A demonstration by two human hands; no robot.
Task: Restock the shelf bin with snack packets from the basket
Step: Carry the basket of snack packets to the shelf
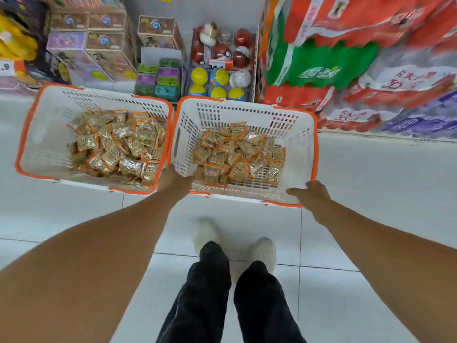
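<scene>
Left hand [173,180] fingers hidden behind basket [300,154] rim, packet [211,173] print blurred, right-side packaging [371,58] motion-blurred, forearms cropped by frame edges

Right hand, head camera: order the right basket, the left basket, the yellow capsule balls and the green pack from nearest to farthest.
From the right hand:
1. Right basket, under its fingers.
2. Left basket, across to the left.
3. Yellow capsule balls, on the shelf behind the baskets.
Green pack, upper right: too close to the balls to rank.

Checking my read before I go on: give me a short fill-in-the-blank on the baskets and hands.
1. Both hands grip the basket on the ____.
2. The baskets' rims are coloured ____.
3. The left hand holds that basket's near-____ corner; the right hand holds the opposite one.
4. Both baskets, including the left basket, sit on the ____.

Missing: right; orange; left; floor
</scene>
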